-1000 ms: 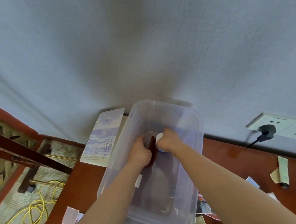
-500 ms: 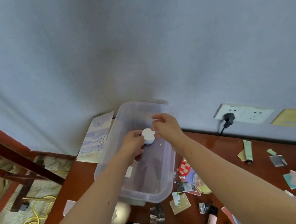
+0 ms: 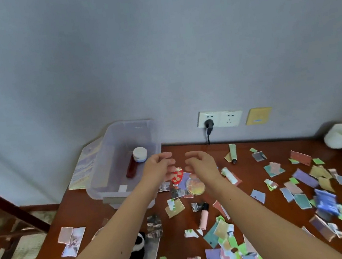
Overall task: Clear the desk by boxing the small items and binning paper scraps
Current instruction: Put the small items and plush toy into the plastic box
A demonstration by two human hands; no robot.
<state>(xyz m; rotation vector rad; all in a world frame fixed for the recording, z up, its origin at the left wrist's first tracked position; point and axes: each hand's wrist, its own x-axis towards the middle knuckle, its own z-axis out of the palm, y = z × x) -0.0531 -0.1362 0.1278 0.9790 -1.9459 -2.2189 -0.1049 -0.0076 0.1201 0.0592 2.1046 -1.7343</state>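
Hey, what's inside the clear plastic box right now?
A white-capped jar and a dark red stick-shaped item are in the clear box. The left forearm covers its near right corner, so anything there is hidden.

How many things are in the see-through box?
2. A white-capped bottle sits near the right wall of the box; a dark red stick lies right by it. The left arm covers the near corner, so more may hide.

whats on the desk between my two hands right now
In the head view, a small red packet shows in the gap between the left hand and the right hand.
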